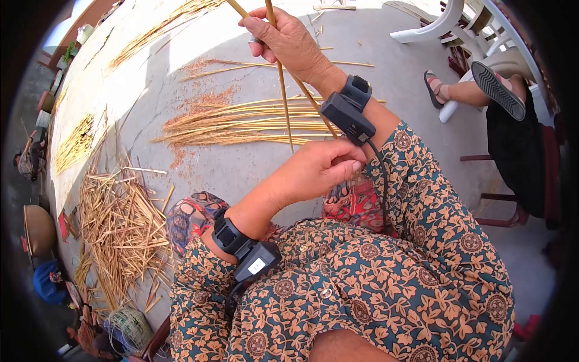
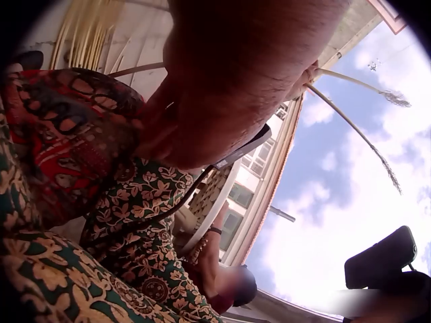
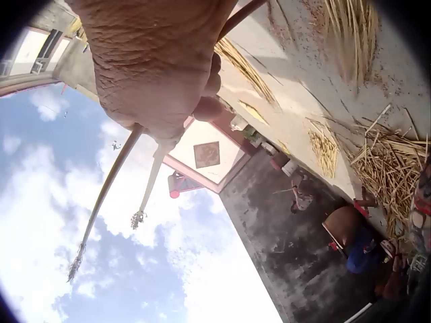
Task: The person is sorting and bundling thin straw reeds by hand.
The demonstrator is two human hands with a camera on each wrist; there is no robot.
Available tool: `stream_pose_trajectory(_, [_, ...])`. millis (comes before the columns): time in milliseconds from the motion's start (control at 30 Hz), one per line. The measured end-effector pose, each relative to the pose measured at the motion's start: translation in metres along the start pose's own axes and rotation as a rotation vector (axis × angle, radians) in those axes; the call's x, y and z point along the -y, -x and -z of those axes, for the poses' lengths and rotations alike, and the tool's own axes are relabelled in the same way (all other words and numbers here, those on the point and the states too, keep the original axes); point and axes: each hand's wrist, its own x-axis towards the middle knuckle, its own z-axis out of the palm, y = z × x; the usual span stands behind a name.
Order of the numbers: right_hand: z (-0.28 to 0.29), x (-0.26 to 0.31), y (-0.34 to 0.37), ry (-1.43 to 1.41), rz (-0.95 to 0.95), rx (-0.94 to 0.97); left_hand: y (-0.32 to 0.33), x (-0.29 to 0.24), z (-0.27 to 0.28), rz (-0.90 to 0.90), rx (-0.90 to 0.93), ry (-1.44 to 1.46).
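Observation:
Two long sorghum-like stalks [image 1: 282, 78] run through the grip of my right hand [image 1: 292, 45], whose fingers curl round them high in the head view. Their feathery tips [image 3: 138, 219] stick out past that hand against the sky in the right wrist view. One stalk slants down and disappears at the knuckles of my left hand [image 1: 313, 172], while the other ends beside it. The left hand lies lower, over the lap, thumb and fingers bent together. I cannot tell whether it pinches the slanting stalk, since the fingers hide the spot.
A bundle of long stalks [image 1: 241, 123] lies on the concrete ahead, among reddish chaff [image 1: 205, 102]. To the left is a heap of short cut pieces [image 1: 120, 223]. A white plastic chair [image 1: 431, 30] and a seated person's sandalled foot [image 1: 497, 90] are at right.

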Motion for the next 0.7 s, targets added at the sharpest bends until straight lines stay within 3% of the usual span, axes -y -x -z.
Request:
stream_pose_trajectory(67, [0.005, 0.009, 0.000, -0.132, -0.094, -0.025, 0.005, 0.019, -0.002, 0.108, -0.061, 0.173])
stream_pose_trajectory(233, [0.025, 0.012, -0.002, -0.373, -0.098, -0.132, 0.007, 0.020, 0.010, 0.134, -0.163, 0.136])
stream_pose_trajectory(333, [0.028, 0.012, -0.001, -0.391, -0.086, -0.108, 0.012, 0.015, 0.018, 0.142, -0.288, 0.275])
stream_pose_trajectory(500, [0.013, 0.017, 0.005, -0.029, 0.043, -0.128, 0.018, 0.007, 0.047, 0.116, -0.554, 0.280])
stream_pose_trajectory(600, [0.016, 0.013, 0.002, 0.595, 0.598, -0.180, 0.024, 0.001, 0.061, 0.052, -0.727, 0.254])
stream_pose_trajectory(700, [0.024, 0.006, 0.013, 1.027, 0.612, 0.022, 0.033, -0.003, 0.077, -0.012, -0.866, 0.282])
